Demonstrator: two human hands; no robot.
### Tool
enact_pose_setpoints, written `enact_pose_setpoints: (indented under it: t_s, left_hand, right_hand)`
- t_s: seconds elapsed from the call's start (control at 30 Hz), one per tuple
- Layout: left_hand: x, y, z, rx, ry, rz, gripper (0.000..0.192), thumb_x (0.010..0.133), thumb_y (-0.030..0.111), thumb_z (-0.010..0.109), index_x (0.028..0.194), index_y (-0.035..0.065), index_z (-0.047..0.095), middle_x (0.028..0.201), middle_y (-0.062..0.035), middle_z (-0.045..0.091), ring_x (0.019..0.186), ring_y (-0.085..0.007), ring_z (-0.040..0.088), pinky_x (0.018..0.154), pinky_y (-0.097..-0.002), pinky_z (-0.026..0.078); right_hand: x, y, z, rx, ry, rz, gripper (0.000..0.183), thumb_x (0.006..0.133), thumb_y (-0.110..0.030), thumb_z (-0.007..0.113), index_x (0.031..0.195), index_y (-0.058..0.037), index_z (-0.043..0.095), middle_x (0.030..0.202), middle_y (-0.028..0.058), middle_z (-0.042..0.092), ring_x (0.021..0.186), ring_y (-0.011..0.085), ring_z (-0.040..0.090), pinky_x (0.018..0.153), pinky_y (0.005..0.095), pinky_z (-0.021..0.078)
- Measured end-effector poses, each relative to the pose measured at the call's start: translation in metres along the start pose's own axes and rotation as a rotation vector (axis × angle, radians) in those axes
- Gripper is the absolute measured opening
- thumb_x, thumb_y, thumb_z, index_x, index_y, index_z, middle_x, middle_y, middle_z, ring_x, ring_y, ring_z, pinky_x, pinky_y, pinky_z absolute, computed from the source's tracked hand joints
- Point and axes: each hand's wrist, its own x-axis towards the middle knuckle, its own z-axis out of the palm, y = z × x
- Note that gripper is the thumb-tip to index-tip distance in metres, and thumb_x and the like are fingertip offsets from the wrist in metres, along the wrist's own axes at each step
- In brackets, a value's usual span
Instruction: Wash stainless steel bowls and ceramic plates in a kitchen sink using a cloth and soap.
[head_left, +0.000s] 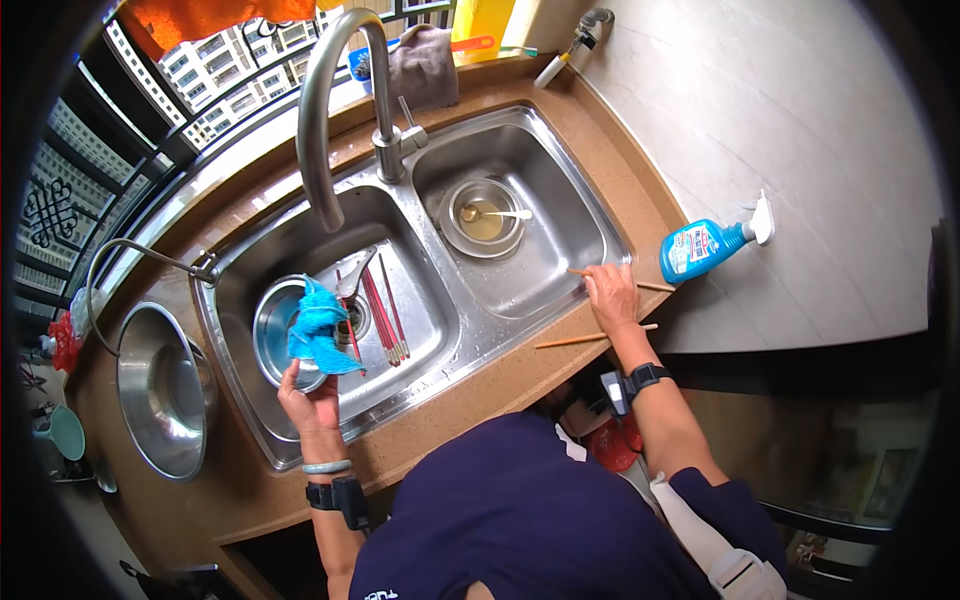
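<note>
My left hand grips the near rim of a stainless steel bowl in the left sink basin. A crumpled bright blue cloth hangs over that bowl's right side. My right hand is at the right basin's front right corner, its fingers closed over a wooden chopstick whose two ends stick out on either side. A second wooden chopstick lies on the brown counter, passing under my right wrist. Several red chopsticks and a large metal spoon rest on the left basin's floor.
In the right basin, nested metal bowls contain cloudy liquid and a spoon. A tall faucet rises behind the divider. A blue spray bottle is at right; a large steel bowl stands on the left counter.
</note>
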Motion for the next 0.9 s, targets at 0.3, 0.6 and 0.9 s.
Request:
enact_pose_setpoints:
  t_s: [0.3,0.6,0.9]
  left_hand:
    - [-0.008,-0.016,-0.001,0.002,0.041,0.001,0.035,0.081,0.015,0.061,0.112,0.0001,0.054,0.109,-0.0124,0.062,0.099,-0.0291,0.062,0.086,-0.0456,0.053]
    - [-0.015,-0.007,0.012,0.04,0.079,0.037,0.033,0.081,0.014,0.061,0.111,0.0011,0.054,0.11,-0.0118,0.062,0.102,-0.0296,0.061,0.087,-0.0483,0.052]
    - [-0.029,0.036,-0.011,-0.014,0.115,0.15,0.037,0.08,0.014,0.06,0.114,0.001,0.052,0.11,-0.0128,0.061,0.1,-0.0297,0.061,0.084,-0.0472,0.053]
  right_hand:
    - [0.03,-0.025,-0.017,-0.086,0.103,-0.037,0.017,0.076,-0.02,0.072,0.092,-0.0187,0.068,0.084,-0.0023,0.06,0.09,0.0221,0.054,0.074,0.0365,0.0422]
    - [0.02,-0.056,-0.05,0.314,-0.751,-0.685,0.026,0.083,-0.034,0.065,0.096,-0.0117,0.061,0.09,0.007,0.055,0.088,0.0257,0.059,0.07,0.0389,0.0491]
    - [0.132,-0.192,-0.074,1.201,-0.6,-0.099,0.017,0.1,-0.024,0.045,0.098,-0.0081,0.05,0.07,0.0067,0.058,0.063,0.0186,0.063,0.055,0.0303,0.0508]
